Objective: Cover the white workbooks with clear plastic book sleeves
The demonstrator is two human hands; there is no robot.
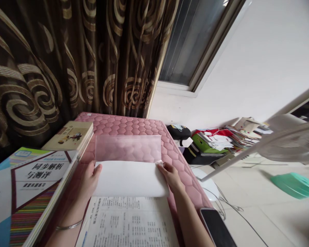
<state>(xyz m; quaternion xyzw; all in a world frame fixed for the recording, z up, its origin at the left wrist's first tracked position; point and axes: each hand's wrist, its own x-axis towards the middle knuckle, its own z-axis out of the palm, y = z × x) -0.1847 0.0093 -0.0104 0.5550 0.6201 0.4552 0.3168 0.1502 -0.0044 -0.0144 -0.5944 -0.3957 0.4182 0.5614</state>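
An opened book [128, 223] lies in front of me, its lower page full of printed text. Its blank white cover flap [128, 178] stretches between my hands. Beyond that flap extends a clear plastic book cover [127, 147], see-through against the pink mattress. My left hand [90, 180] pinches the flap's left edge, thumb on top and fingers mostly hidden beneath. At the far right corner, where flap and plastic meet, my right hand [171, 175] is closed with thumb and fingers together. How far the flap sits inside the plastic I cannot tell.
Stacked books [41, 188] stand along the left, with a smaller pile [69, 137] behind. A phone [217, 226] rests by the pink mattress's [118, 125] right edge. A white fan [293, 140], cables, a green stool [295, 185] and heaped papers [216, 140] occupy the right.
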